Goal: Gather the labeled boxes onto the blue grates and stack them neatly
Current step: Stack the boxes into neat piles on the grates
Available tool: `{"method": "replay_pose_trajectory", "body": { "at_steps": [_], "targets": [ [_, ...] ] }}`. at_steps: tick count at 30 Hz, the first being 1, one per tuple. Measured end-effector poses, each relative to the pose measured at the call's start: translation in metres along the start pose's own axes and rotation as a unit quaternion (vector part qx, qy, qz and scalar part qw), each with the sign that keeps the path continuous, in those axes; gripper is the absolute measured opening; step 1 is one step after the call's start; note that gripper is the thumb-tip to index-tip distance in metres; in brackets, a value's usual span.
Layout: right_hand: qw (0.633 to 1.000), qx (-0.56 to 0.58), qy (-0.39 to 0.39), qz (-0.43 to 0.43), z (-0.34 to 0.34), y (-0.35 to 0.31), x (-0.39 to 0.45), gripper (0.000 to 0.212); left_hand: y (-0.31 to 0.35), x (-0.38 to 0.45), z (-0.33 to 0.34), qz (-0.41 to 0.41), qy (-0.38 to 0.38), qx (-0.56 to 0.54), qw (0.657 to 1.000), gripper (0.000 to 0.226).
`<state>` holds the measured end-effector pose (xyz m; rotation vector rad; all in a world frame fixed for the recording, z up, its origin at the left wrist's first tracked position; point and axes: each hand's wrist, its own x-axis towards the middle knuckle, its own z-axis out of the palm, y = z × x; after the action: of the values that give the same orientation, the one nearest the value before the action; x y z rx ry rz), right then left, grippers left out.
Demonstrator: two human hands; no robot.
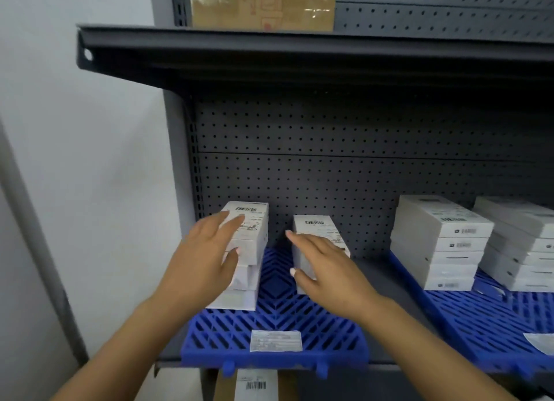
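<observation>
A blue grate lies on the grey shelf in front of me. On its left rear stands a stack of white labeled boxes. My left hand lies on the stack's left side, fingers over the top box and thumb on its front. A shorter pile of white labeled boxes stands to the right on the same grate. My right hand rests on that pile, fingers spread over the top and thumb against its front face. A second blue grate at the right carries two taller stacks of white boxes.
A dark shelf overhangs above, with a brown carton on it. Perforated grey backing closes the rear. A paper label lies on the near grate's front. The white wall is at the left. Below the shelf is another labeled carton.
</observation>
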<state>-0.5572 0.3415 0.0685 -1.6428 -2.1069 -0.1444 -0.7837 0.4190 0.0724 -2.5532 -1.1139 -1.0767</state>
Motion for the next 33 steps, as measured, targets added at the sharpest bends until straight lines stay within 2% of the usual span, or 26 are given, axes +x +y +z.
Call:
{"method": "replay_pose_trajectory", "body": {
  "at_steps": [3, 6, 8, 13, 18, 21, 24, 28, 31, 33],
  "targets": [
    [1.000, -0.008, -0.010, -0.021, 0.010, -0.020, 0.017, 0.061, -0.029, -0.010, 0.000, -0.112, -0.066, -0.023, 0.991, 0.079],
    [0.999, -0.016, -0.030, -0.009, 0.023, -0.033, 0.032, 0.068, -0.046, -0.020, 0.005, -0.179, -0.150, 0.064, 0.970, 0.099],
    [0.999, -0.015, -0.051, 0.005, 0.032, -0.039, 0.039, 0.072, -0.048, -0.024, 0.013, -0.198, -0.184, 0.062, 0.961, 0.105],
    [0.999, -0.024, -0.040, -0.005, 0.041, -0.045, 0.044, 0.068, -0.045, -0.031, 0.029, -0.196, -0.148, -0.013, 0.969, 0.100],
    [0.999, -0.034, -0.017, 0.005, 0.042, -0.040, 0.043, 0.065, -0.049, -0.034, 0.038, -0.185, -0.114, -0.009, 0.976, 0.087],
    [1.000, -0.020, -0.010, 0.008, 0.044, -0.040, 0.042, 0.071, -0.051, -0.034, 0.041, -0.171, -0.072, -0.043, 0.982, 0.075],
    [0.999, 0.027, -0.007, 0.023, 0.048, -0.041, 0.038, 0.083, -0.048, -0.038, 0.041, -0.150, -0.043, -0.097, 0.983, 0.081],
    [0.992, 0.067, -0.055, 0.093, 0.063, -0.034, 0.027, 0.092, -0.053, -0.053, 0.049, -0.146, -0.122, -0.140, 0.972, 0.094],
    [0.986, 0.067, -0.088, 0.124, 0.076, -0.030, 0.024, 0.089, -0.062, -0.062, 0.064, -0.171, -0.178, -0.153, 0.957, 0.083],
    [0.985, 0.059, -0.108, 0.123, 0.081, -0.030, 0.024, 0.082, -0.065, -0.065, 0.072, -0.187, -0.186, -0.154, 0.952, 0.070]
  ]
}}
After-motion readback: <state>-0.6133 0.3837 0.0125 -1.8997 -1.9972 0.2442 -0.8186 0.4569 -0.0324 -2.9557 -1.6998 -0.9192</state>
